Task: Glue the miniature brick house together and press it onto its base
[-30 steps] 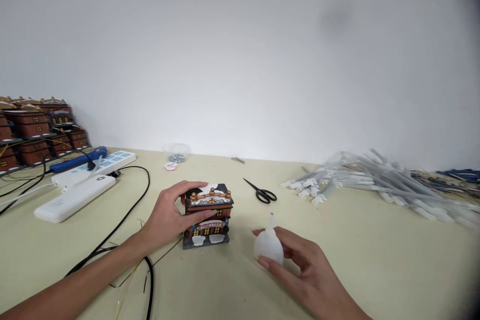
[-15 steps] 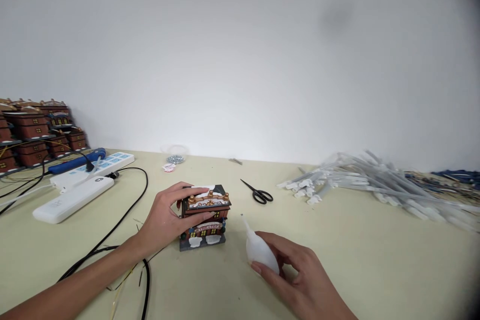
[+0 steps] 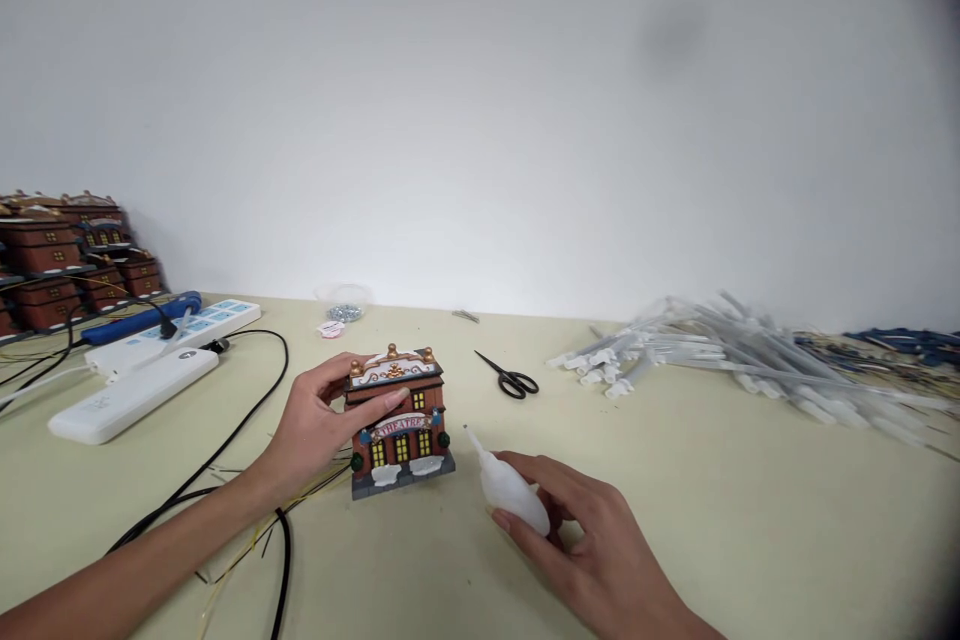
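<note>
My left hand (image 3: 319, 420) grips a small model theatre building (image 3: 397, 430) from its left side, the thumb lying across the upper front. The building is reddish brown with yellow windows, gold knobs on the roof edge and a "THEATRE" sign; its front faces me. Its back is hidden, along with the fingers behind it. In my right hand (image 3: 577, 530) is a white squeeze bottle (image 3: 514, 490) with a thin nozzle, held between thumb and fingers. The nozzle tip points up and left, a short gap to the right of the building.
Black scissors (image 3: 510, 378) lie beyond the bottle. A heap of translucent plastic tubes (image 3: 675, 350) spreads to the right. On the left are a power strip (image 3: 210, 320), a white power bank (image 3: 135, 395), black cables (image 3: 247, 430) and stacked model buildings (image 3: 60, 260). Metal screws (image 3: 345, 312) sit near the wall.
The building has tipped back and turned so more of its front and sign shows. Both hands appear slightly further left, the bottle still held. The view has shifted a little.
</note>
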{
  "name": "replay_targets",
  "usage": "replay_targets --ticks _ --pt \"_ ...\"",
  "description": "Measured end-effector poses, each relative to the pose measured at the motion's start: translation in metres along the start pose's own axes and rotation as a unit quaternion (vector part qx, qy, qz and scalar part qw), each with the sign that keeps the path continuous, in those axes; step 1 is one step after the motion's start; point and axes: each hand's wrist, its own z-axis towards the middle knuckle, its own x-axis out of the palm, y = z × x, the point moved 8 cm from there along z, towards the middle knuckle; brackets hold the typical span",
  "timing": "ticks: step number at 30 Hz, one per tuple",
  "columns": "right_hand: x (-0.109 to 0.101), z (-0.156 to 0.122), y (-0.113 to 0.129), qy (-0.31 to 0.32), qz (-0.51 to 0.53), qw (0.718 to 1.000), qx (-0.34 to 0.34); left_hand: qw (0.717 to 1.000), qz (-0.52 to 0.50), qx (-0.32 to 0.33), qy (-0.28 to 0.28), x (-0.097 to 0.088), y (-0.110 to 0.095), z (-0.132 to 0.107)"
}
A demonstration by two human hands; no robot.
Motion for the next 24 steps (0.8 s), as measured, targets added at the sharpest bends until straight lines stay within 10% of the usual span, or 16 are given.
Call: replay_targets --ticks 24 --pt "0.002 -0.003 0.013 0.039 -0.062 0.996 -0.042 0.976 0.128 0.175 -0.003 0.003 -0.029 -0.017"
